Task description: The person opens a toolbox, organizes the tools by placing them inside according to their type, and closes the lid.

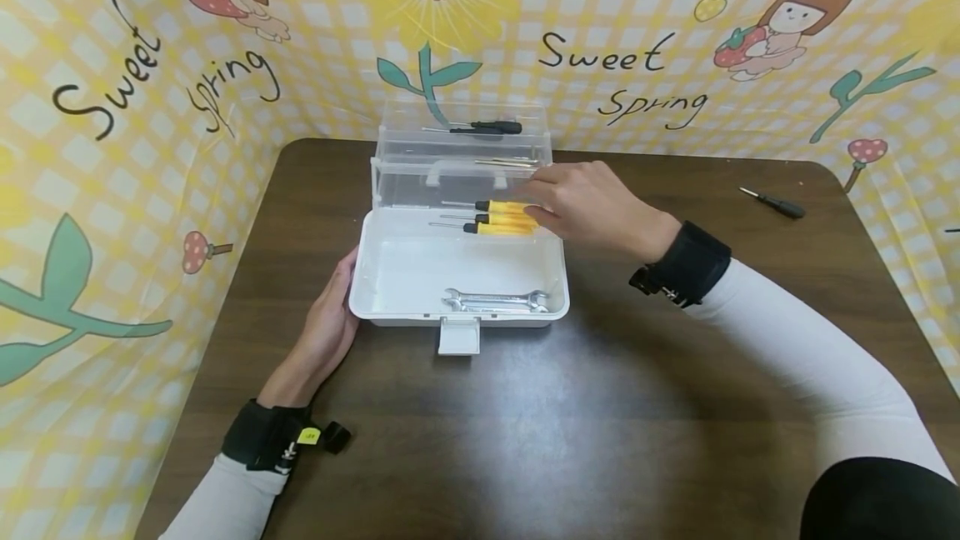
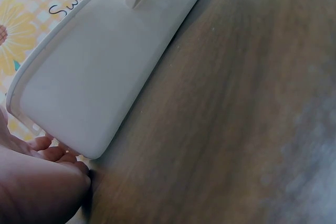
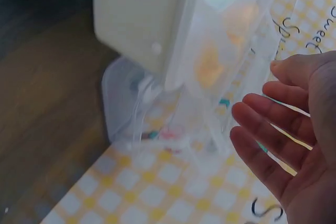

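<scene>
A white toolbox (image 1: 457,268) with a clear lid (image 1: 465,119) stands open at the table's middle. My left hand (image 1: 332,319) rests against its left side, fingers on the wall, as the left wrist view also shows. Over the box's right rear edge hovers my right hand (image 1: 588,205), next to three yellow-handled screwdrivers (image 1: 501,229). The right wrist view shows its fingers loosely bent with nothing between them. Silver open-end wrenches (image 1: 498,301) lie along the box's front. Thin metal pieces (image 1: 508,162) and black-handled screwdrivers (image 1: 498,128) lie farther back in clear compartments.
Another black-handled screwdriver (image 1: 772,203) lies on the brown table (image 1: 600,440) at the right rear. The box's white latch (image 1: 459,337) hangs out over the front. A yellow checked cloth (image 1: 480,32) rises behind the table and on its left side.
</scene>
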Available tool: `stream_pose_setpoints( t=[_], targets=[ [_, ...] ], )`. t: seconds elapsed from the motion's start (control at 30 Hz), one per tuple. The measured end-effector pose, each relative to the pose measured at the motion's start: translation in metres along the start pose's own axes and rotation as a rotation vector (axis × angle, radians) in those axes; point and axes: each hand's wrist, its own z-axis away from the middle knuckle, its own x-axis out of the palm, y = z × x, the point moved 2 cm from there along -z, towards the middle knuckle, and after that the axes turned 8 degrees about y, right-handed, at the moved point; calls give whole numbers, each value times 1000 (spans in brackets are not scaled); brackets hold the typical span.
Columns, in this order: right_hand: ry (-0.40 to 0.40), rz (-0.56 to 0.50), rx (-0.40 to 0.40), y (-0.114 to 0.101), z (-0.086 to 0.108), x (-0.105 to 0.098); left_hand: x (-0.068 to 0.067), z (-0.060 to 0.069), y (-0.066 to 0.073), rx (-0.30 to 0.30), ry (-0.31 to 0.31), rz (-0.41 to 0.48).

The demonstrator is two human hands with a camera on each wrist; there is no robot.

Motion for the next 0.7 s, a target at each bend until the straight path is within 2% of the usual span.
stream_pose_setpoints(
  t=[0.2,0.37,0.53,0.7],
  targets=[
    [71,59,36,17,21,-18,-1,1,-1,5,-6,5],
    [104,115,63,42,48,-28,-1,1,-1,4,-3,-2],
    [91,159,104,64,77,-36,0,1,0,4,-1,-5],
    [41,183,169,85,106,-44,0,1,1,1,-3,-2]
  ],
)
